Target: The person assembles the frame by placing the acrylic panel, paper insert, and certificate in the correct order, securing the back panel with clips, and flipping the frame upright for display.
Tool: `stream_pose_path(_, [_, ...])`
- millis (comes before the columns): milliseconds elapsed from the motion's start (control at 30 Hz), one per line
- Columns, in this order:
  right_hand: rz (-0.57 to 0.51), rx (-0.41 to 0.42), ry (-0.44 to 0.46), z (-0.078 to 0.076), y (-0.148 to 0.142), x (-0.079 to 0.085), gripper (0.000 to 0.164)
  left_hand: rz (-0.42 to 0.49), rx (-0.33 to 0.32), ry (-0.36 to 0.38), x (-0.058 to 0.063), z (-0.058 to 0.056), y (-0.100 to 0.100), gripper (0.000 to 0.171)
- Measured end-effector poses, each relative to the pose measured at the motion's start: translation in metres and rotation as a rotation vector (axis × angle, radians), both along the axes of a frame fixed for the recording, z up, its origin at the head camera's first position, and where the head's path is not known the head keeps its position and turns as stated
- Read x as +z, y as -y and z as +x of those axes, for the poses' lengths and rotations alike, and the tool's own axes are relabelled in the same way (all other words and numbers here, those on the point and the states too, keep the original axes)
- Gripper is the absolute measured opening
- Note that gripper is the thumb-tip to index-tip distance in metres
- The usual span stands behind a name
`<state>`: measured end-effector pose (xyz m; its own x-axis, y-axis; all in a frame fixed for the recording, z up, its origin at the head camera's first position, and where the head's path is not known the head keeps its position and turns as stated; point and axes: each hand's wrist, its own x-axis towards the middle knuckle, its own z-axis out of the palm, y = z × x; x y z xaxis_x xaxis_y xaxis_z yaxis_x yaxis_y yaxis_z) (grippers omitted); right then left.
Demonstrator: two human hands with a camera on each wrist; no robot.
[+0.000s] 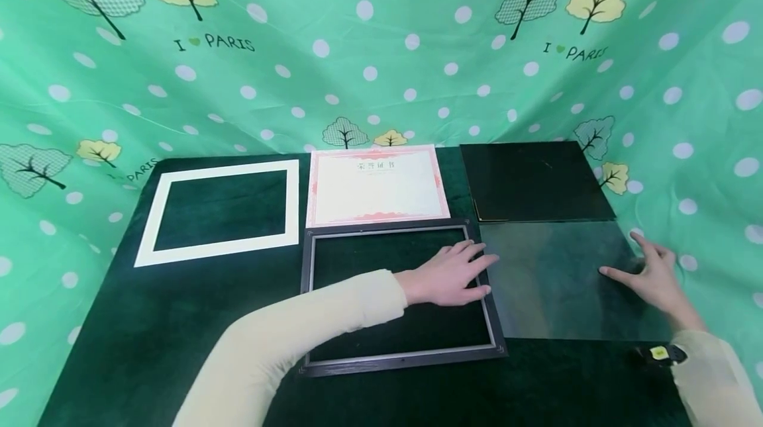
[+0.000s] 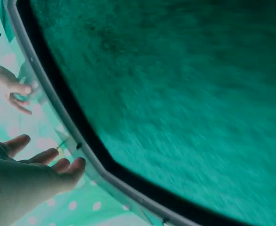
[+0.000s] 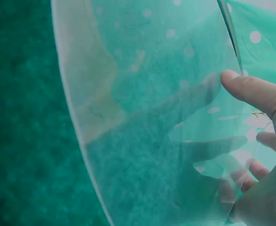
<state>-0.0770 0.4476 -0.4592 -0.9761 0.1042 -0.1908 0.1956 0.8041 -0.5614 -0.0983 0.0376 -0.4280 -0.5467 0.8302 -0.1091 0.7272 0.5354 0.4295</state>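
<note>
A dark rectangular picture frame with a silver inner lip lies on the green cloth. My left hand reaches across it, fingers outstretched over its right side and holding nothing. To the right lies a clear sheet, see-through and shiny. My right hand is at the sheet's right edge, thumb and fingers spread wide. In the right wrist view, the thumb's tip meets its own reflection on the clear sheet, and the other fingers are beside the edge.
A white mat border lies at the left. A certificate with a pink border is behind the frame. Behind the clear sheet lies a black panel. A green dotted curtain hangs at the back and sides.
</note>
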Motion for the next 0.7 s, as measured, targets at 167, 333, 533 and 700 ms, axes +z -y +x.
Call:
stream_pose_path(167, [-0.058, 0.012, -0.015, 0.001, -0.006, -0.002, 0.092, -0.033, 0.081, 0.019, -0.009, -0.007, -0.019, 0.057])
stream_pose_path(333, [-0.109, 0.027, 0.006, 0.001, -0.012, 0.0, 0.087, -0.131, 0.156, -0.025, -0.011, -0.011, -0.034, 0.06])
stream_pose_path(533, [-0.151, 0.043, 0.073, 0.006, -0.017, 0.006, 0.08, -0.279, 0.194, -0.059, -0.014, -0.005, -0.054, 0.072])
stream_pose_path(700, [-0.177, 0.046, 0.107, 0.007, -0.018, 0.008, 0.082, -0.312, 0.225, -0.072, -0.02, -0.001, -0.065, 0.077])
